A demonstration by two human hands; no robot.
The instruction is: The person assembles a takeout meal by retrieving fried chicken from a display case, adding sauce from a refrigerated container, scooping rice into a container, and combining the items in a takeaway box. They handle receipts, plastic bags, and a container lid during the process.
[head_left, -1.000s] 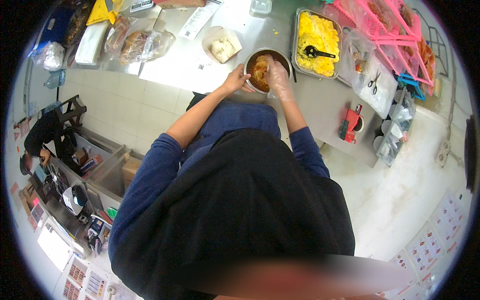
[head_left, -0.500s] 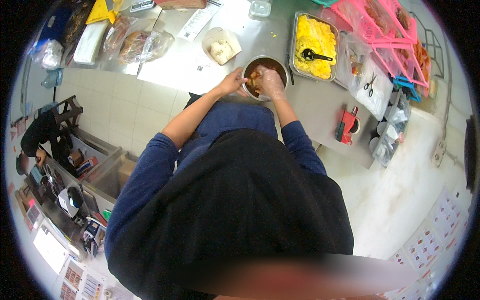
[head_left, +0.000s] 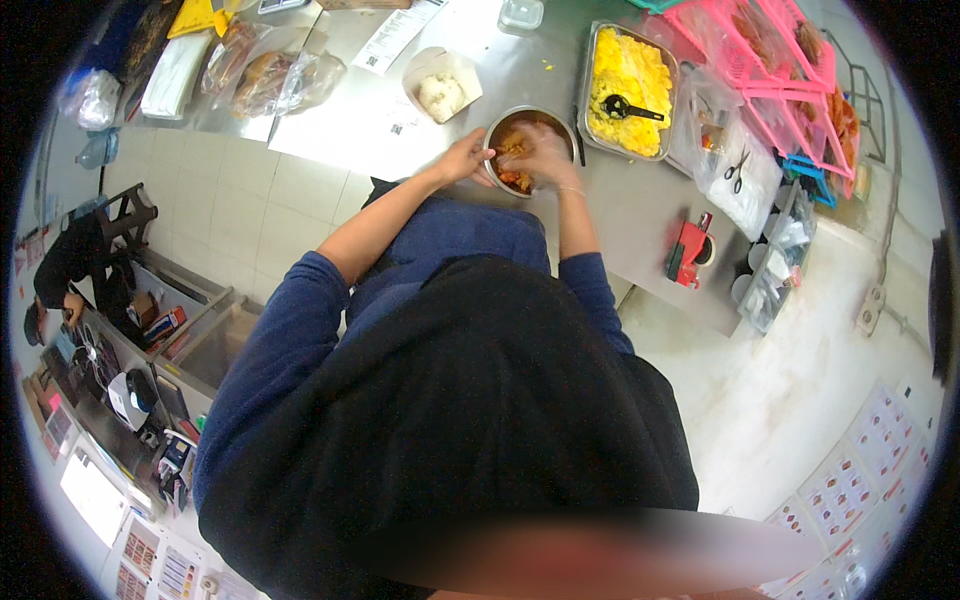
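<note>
The round steel bowl of reddish-orange food (head_left: 527,148) sat near the front edge of the grey metal table (head_left: 640,230), close enough that both forearms could reach it with the elbows bent. The left hand (head_left: 466,158) rested against the bowl's left rim, fingers curved along the metal, apparently to keep it from sliding. The right hand (head_left: 541,155) was down inside the bowl, covered by what looked like a thin clear glove, its fingers bent into the chunky, sauce-coated contents; whether they were gripping a piece or only pressing and mixing could not be told.

Things around the bowl seemed arranged for easy reach. Just beyond it to the right stood a rectangular steel tray of yellow, crumbly food (head_left: 628,72), with a black plastic scoop (head_left: 622,106) lying in it. To the left of the bowl, an open white paper box holding a mound of white rice (head_left: 440,88) waited on the table. Further left lay clear plastic bags of brownish food (head_left: 262,75), crinkled and glossy. At the right end were pink plastic baskets (head_left: 775,70) with open lattice walls, a pair of scissors on a clear bag (head_left: 738,170), and a red tape dispenser (head_left: 688,250) near the table's front edge. The table surface was dull, brushed and smooth.
</note>
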